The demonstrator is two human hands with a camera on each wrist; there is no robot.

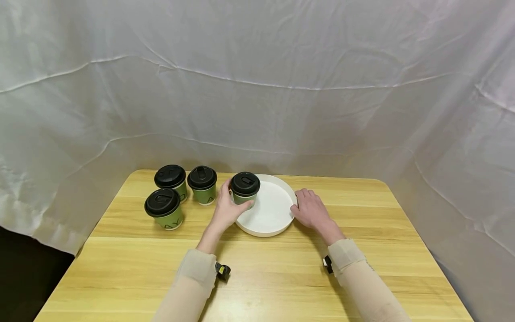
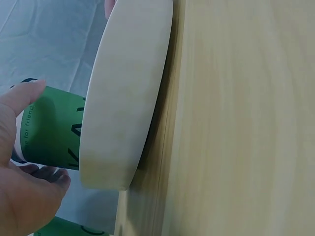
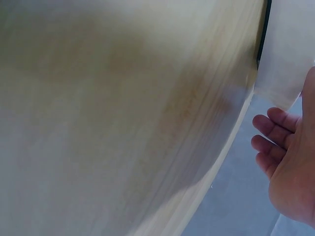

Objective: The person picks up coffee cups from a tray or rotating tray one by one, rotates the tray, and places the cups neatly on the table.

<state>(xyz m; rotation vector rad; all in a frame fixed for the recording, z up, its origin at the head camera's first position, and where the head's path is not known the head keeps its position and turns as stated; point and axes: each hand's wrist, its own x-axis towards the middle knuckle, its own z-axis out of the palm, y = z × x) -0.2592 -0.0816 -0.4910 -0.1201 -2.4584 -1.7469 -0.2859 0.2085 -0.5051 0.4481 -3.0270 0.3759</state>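
Note:
My left hand [image 1: 227, 208] grips a green paper cup [image 1: 243, 201] with a black lid, thumb on the near side and fingers around the far left. The cup is upright at the left part of a round white tray [image 1: 268, 233]. In the left wrist view, the tray's wall [image 2: 125, 93] hides the base of the green cup [image 2: 51, 128], so I cannot tell whether it touches the tray floor. At the tray's right rim, my right hand [image 1: 311, 209] holds the edge, thumb over the rim. Its curled fingers [image 3: 269, 129] show beside the tray in the right wrist view.
Left of the tray stand three more lidded green cups: one at the back left [image 1: 170, 176], one nearer the tray [image 1: 202, 179] and one in front [image 1: 162, 203]. The wooden table [image 1: 265, 277] has pale fabric [image 1: 257, 112] hanging behind it and at its sides.

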